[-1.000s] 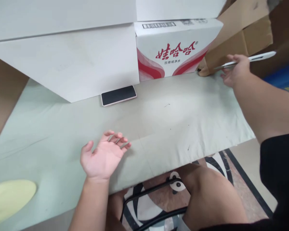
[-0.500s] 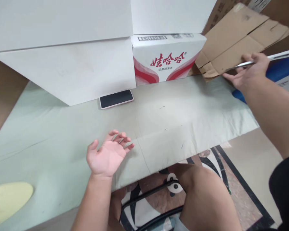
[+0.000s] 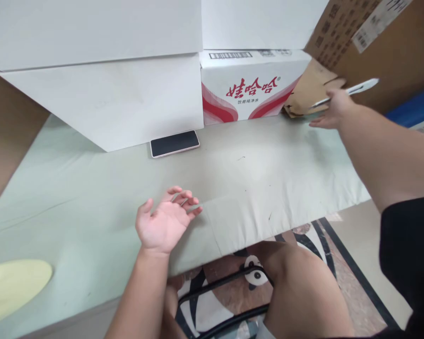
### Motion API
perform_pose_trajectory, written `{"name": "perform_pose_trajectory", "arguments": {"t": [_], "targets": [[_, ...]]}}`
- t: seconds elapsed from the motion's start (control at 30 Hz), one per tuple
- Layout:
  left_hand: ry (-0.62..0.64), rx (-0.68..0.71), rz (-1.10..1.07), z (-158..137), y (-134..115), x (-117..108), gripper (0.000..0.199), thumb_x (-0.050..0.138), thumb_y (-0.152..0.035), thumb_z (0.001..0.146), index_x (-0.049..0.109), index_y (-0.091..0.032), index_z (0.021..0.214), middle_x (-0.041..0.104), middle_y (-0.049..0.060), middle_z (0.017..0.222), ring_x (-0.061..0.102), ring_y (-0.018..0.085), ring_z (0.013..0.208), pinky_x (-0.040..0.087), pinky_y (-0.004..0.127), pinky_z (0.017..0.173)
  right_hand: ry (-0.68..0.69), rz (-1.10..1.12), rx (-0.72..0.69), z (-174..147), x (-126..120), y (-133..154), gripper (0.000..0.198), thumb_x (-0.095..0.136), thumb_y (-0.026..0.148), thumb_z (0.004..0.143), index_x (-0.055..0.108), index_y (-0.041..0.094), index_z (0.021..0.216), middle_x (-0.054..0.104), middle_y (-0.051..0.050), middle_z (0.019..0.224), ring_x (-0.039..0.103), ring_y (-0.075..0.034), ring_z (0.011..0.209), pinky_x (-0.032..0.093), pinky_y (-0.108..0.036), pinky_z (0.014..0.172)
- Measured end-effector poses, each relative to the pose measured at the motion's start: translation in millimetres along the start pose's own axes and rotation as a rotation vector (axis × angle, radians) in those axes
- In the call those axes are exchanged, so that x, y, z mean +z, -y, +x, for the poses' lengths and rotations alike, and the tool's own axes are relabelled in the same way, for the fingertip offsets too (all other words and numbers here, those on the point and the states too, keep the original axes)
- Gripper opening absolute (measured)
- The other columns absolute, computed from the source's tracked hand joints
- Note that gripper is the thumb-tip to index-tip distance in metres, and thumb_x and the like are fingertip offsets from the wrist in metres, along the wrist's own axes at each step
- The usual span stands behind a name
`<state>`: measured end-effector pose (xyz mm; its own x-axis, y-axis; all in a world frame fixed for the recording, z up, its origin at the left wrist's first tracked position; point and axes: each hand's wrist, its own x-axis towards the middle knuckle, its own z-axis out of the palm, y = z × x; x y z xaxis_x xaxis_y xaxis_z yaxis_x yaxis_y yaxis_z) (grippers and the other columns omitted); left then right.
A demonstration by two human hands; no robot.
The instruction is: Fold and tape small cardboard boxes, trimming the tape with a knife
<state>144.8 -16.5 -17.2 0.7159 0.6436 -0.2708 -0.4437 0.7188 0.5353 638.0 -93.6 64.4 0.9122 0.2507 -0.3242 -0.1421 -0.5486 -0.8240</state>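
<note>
In my right hand (image 3: 335, 108), at the back right, is a slim utility knife (image 3: 363, 87) with a white handle and a thin grey blade pointing left. Thumb and fingers close round it, though some fingers are stretched out below. Just behind that hand, a folded piece of brown cardboard (image 3: 309, 89) lies against the side of the white and red water carton (image 3: 256, 101). My left hand (image 3: 166, 221) rests palm up, fingers spread and slightly curled, over the pale green tablecloth (image 3: 102, 207). It holds nothing. Beyond it lies a phone (image 3: 175, 143) with a dark screen.
Large white boxes (image 3: 102, 99) stand along the back of the table. A tall brown carton (image 3: 385, 52) with a label rises at the right, near a blue item (image 3: 415, 106). Something pale yellow (image 3: 16, 287) lies at the left front. My knee (image 3: 300, 278) is below the table edge.
My right hand has moved left with the knife. The cardboard, raised and tilted before, is now lower and farther back beside the water carton. My left hand stays open, almost still.
</note>
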Motion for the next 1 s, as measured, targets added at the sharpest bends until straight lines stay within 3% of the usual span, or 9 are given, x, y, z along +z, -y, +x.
{"name": "perform_pose_trajectory", "arguments": {"t": [0.07,0.13,0.23,0.4,0.53,0.63,0.77,0.87,1.0], "targets": [[0.017,-0.005,-0.009,-1,-1,0,0.048,0.084,-0.055,0.064,0.075,-0.019,0.094,0.074,0.007,0.091,0.071,0.025,0.086,0.064,0.043,0.081,0.038,0.056,0.068,-12,4,-13,0.051,0.035,0.042,0.103,0.051,0.012,0.141,0.052,-0.029,0.143,0.066,-0.022,0.108,0.052,-0.035,0.085],[0.037,-0.01,-0.013,-3,-3,0,0.048,0.083,-0.056,0.065,0.075,-0.019,0.094,0.073,0.007,0.092,0.071,0.025,0.087,0.063,0.043,0.081,0.069,0.093,0.085,-27,4,-23,0.039,0.035,0.04,0.102,0.062,0.016,0.114,0.062,-0.022,0.124,0.065,-0.02,0.098,0.051,-0.034,0.088],[0.058,0.008,-0.017,-11,-7,1,0.048,0.081,-0.056,0.066,0.074,-0.018,0.094,0.073,0.007,0.092,0.071,0.025,0.087,0.063,0.043,0.082,0.135,0.111,0.041,-56,1,-21,0.033,0.04,0.036,0.1,0.063,0.018,0.084,0.063,-0.012,0.092,0.06,-0.019,0.081,0.049,-0.037,0.091],[0.074,0.08,-0.066,-34,-18,3,0.042,0.076,-0.053,0.07,0.072,-0.018,0.094,0.073,0.008,0.091,0.071,0.025,0.085,0.062,0.043,0.08,0.303,0.048,-0.14,-124,11,23,0.027,0.048,0.023,0.095,0.066,0.018,0.075,0.062,-0.007,0.077,0.058,-0.018,0.071,0.046,-0.04,0.088],[0.112,0.131,-0.142,-55,-29,-1,0.038,0.071,-0.05,0.073,0.072,-0.019,0.093,0.073,0.008,0.09,0.07,0.025,0.084,0.061,0.042,0.08,0.446,-0.075,-0.331,-200,50,59,0.018,0.059,0.022,0.089,0.07,0.019,0.075,0.064,-0.006,0.077,0.06,-0.018,0.072,0.049,-0.038,0.084],[0.148,0.169,-0.172,-70,-39,-6,0.037,0.069,-0.051,0.074,0.072,-0.019,0.092,0.072,0.006,0.089,0.069,0.024,0.084,0.059,0.04,0.081,0.633,-0.274,-0.578,-263,99,69,0.017,0.062,0.028,0.09,0.074,0.022,0.078,0.07,-0.007,0.086,0.064,-0.021,0.081,0.052,-0.037,0.082],[0.121,0.231,-0.174,-84,-54,-15,0.035,0.064,-0.05,0.075,0.071,-0.019,0.09,0.07,0.005,0.087,0.067,0.022,0.083,0.054,0.037,0.081,0.835,-0.416,-0.776,-337,189,69,0.015,0.063,0.031,0.09,0.074,0.023,0.084,0.072,-0.006,0.094,0.065,-0.021,0.088,0.053,-0.033,0.076],[-0.016,0.29,-0.125,-89,-64,-24,0.031,0.062,-0.048,0.074,0.067,-0.019,0.082,0.066,0.004,0.081,0.064,0.02,0.079,0.047,0.034,0.079,0.907,-0.425,-0.933,-379,272,72,0.015,0.061,0.034,0.091,0.07,0.023,0.088,0.069,-0.005,0.091,0.064,-0.022,0.089,0.054,-0.036,0.08],[-0.226,0.297,-0.013,-91,-73,-39,0.03,0.059,-0.049,0.077,0.062,-0.019,0.075,0.062,0.003,0.076,0.058,0.018,0.074,0.039,0.032,0.076,0.877,-0.397,-1.071,-417,390,93,0.016,0.056,0.037,0.095,0.065,0.025,0.092,0.068,-0.003,0.095,0.064,-0.024,0.098,0.055,-0.041,0.096]]}}
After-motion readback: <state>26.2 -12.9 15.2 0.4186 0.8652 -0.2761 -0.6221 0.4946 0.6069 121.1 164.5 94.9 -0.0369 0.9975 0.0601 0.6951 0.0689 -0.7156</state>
